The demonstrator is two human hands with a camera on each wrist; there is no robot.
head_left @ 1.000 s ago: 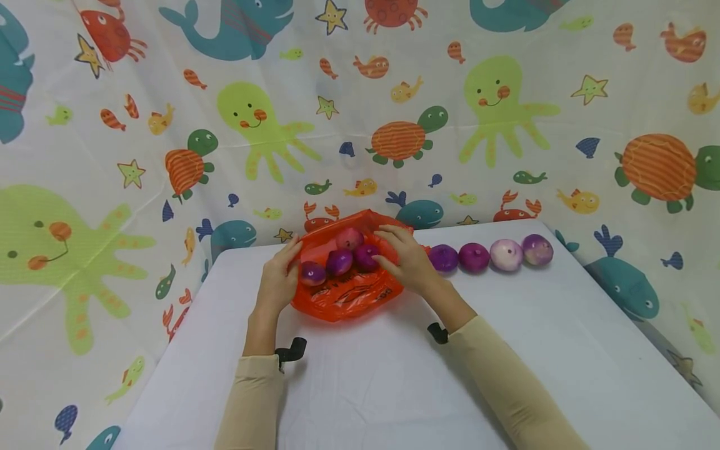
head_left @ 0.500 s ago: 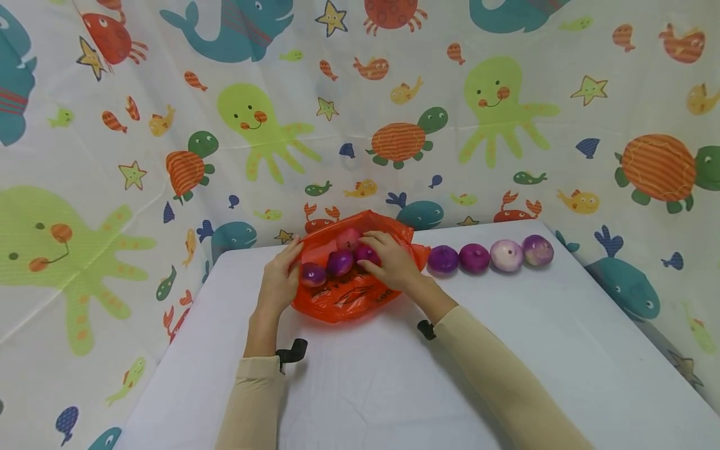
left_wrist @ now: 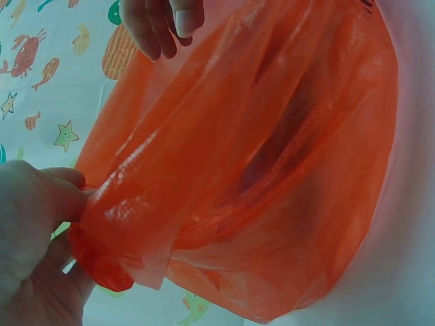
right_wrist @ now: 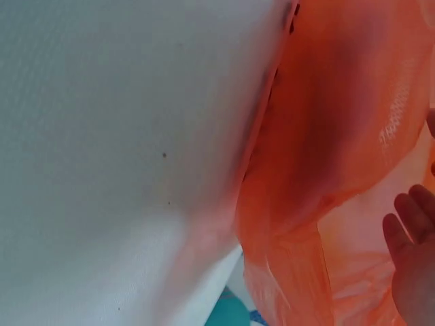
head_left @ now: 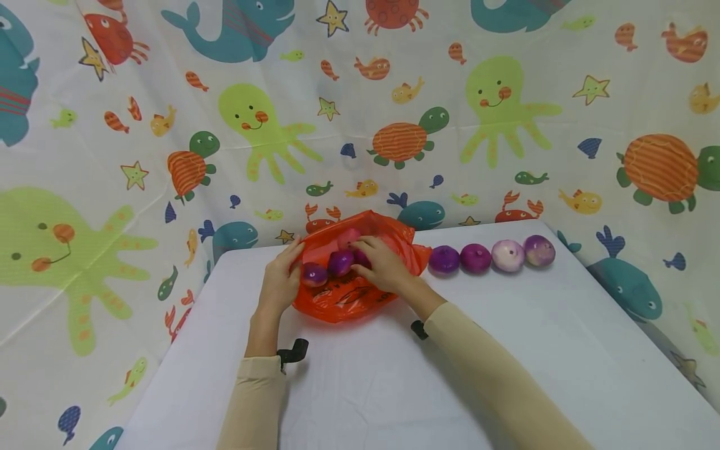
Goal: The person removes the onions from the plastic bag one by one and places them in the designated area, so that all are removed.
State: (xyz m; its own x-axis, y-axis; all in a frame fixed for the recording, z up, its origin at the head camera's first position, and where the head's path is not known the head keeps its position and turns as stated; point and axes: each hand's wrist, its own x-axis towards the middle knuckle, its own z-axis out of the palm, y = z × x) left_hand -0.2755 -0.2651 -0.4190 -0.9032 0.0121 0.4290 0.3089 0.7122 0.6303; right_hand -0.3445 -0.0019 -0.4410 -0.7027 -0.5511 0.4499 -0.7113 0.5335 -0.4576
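Note:
An orange-red plastic bag (head_left: pixel 337 306) lies on its side with its mouth facing me. My left hand (head_left: pixel 279 281) pinches the left edge of its mouth, as the left wrist view shows. Inside are several round purple onions, among them one at the left (head_left: pixel 314 274) and one in the middle (head_left: pixel 340 263); a pinkish one (head_left: pixel 348 237) lies behind. My right hand (head_left: pixel 388 265) reaches into the mouth, thumb and fingers curled round a purple onion (head_left: pixel 360 256) that they mostly cover. The right wrist view shows a hand's fingers, the onion hidden there.
Several onions stand in a row to the right of the bag, purple ones (head_left: pixel 475 258) and a paler one (head_left: pixel 508 255). Everything rests on a white-covered table (head_left: pixel 349 387). A curtain (head_left: pixel 360 94) printed with sea animals hangs behind it.
My right hand has moved left and deeper into the bag's mouth, from beside the purple onion to round it. The left hand keeps its place on the bag's edge.

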